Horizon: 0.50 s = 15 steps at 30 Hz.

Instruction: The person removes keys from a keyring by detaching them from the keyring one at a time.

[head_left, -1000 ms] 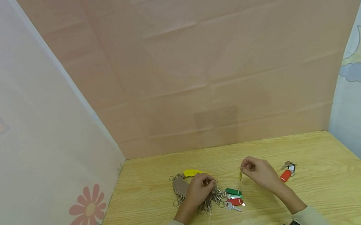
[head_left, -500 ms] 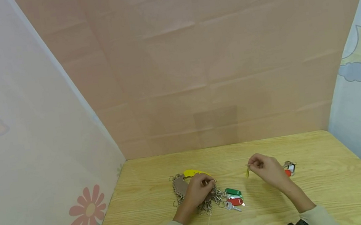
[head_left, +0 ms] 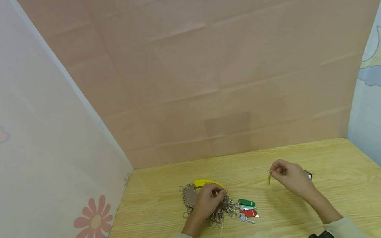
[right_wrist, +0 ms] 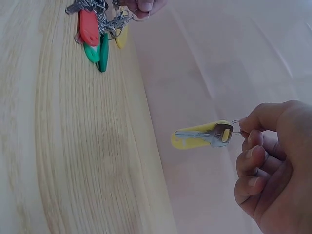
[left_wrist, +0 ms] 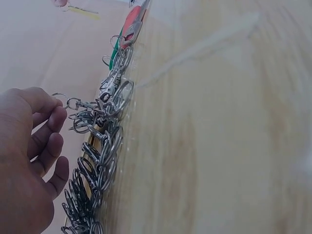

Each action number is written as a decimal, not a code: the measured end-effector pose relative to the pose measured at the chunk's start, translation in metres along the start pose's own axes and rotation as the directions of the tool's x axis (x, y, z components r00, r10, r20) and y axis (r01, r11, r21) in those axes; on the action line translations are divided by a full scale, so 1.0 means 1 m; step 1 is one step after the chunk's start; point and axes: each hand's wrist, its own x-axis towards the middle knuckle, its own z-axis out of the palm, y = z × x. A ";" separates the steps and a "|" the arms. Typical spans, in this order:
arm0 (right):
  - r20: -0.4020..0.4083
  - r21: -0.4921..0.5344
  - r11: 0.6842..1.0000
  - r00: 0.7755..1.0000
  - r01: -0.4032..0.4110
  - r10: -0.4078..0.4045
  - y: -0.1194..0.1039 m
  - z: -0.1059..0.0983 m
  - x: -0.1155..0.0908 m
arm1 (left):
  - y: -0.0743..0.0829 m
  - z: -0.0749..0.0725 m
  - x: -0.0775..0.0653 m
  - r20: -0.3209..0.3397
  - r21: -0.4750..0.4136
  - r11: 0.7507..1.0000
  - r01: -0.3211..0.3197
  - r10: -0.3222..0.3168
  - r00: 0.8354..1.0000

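Note:
In the right wrist view, my right hand (right_wrist: 275,161) pinches a thin metal ring between thumb and forefinger. From that ring dangle a yellow key tag (right_wrist: 181,143) and a dark-headed silver key (right_wrist: 218,138), held up off the table. My left hand (head_left: 207,202) pinches a small ring on a swivel clasp (left_wrist: 74,103), which joins a pile of metal clasps and split rings (left_wrist: 97,153). These rings fringe a flat brown piece (head_left: 190,195), partly covered by the left hand, with a yellow piece (head_left: 202,182) at its far side.
Right of the ring pile lie a green key tag (head_left: 247,202), a red key tag (head_left: 250,213) and a silver key (head_left: 242,217). Another keyring (head_left: 310,175) shows mostly hidden behind the right hand. A back wall (head_left: 223,90) rises beyond the wooden table (head_left: 155,229).
My right hand has moved right and slightly away with the yellow key tag, now covering most of the keyring with the red tag at the right. The left hand has stayed nearly still.

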 end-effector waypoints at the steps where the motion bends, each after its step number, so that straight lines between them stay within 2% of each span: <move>1: -0.002 -0.004 1.000 1.000 -0.002 0.002 0.001 -0.001 0.000 | 0.000 0.000 0.000 0.002 -0.002 1.000 -0.002 0.002 1.000; 9: -0.004 -0.018 0.999 0.999 -0.040 0.040 0.015 -0.015 -0.006 | 0.000 -0.002 -0.003 0.009 -0.001 1.000 0.010 -0.010 1.000; 15: -0.035 -0.082 0.995 0.998 -0.051 0.049 0.024 -0.026 -0.011 | -0.001 -0.002 -0.003 0.012 0.011 1.000 0.023 -0.023 1.000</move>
